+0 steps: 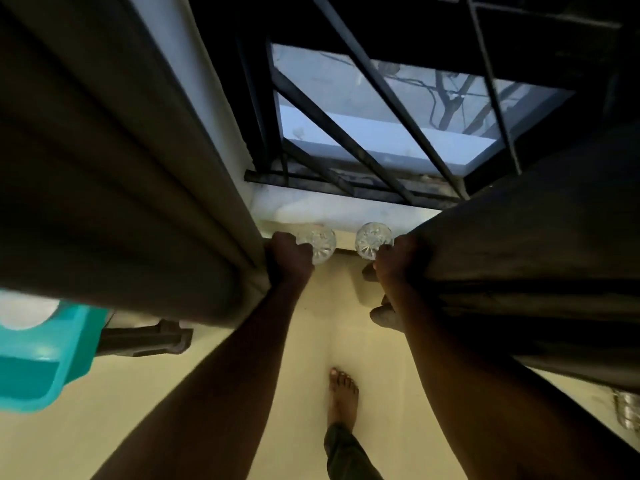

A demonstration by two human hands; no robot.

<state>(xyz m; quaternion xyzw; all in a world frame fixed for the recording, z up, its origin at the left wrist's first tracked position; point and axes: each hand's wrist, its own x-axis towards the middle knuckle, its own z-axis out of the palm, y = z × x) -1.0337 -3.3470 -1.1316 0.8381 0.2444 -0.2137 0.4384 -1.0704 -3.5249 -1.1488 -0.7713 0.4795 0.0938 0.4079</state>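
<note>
The left hand (290,258) is curled tight round the inner edge of the left curtain (121,168), and the right hand (398,263) clutches a fold of the right curtain (536,254). Gripping both edges probably lets the person draw them evenly. In the gap between them, two cut glasses (320,244) stand on the far window sill (343,211), just beyond the knuckles, where swinging cloth could catch them.

Single head-worn view, wide-angle, pitched steeply down and forward. Grille (346,133) fills upper centre, sill (346,211) mid-frame, floor (294,427) and a foot (343,393) bottom centre. Forearms run up from the bottom edge to left hand (289,258) and right hand (398,261) at centre. Left curtain (121,202) and right curtain (536,254) crowd the sides, very near the lens. Dim, blurred; horizon probably tilted.
</note>
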